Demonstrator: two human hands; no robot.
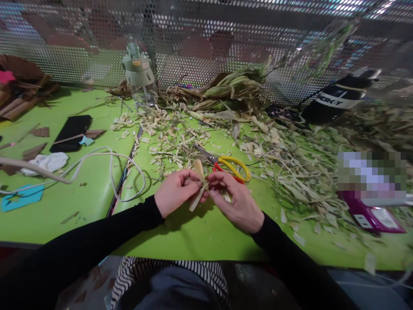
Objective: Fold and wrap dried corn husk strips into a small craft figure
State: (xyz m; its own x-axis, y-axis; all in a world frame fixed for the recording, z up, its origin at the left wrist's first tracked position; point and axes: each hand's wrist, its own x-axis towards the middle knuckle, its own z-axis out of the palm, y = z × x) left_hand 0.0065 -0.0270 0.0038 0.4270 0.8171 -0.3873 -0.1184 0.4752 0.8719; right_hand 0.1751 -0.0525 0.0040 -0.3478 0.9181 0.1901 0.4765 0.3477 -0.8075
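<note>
Between my two hands is a small piece of dried corn husk (199, 170), pale tan, gathered at a knot-like middle with strips sticking out above and below. My left hand (179, 189) pinches it from the left, thumb and fingers closed around its middle. From the right, the fingertips of my right hand (237, 200) are curled against the gathered part; what exactly lies between them is too small to make out. Scissors (230, 165) with red and yellow handles lie just behind my right hand, blades pointing back and left.
Husk scraps (180, 133) litter the green table (180, 239). Behind them stand a clear bottle (140, 77) and a husk bundle (235, 88). At left are a black phone (71, 133), a white cable (111, 172) and a crumpled tissue (47, 162). A black bottle (337, 101) leans at right, near a purple packet (371, 215).
</note>
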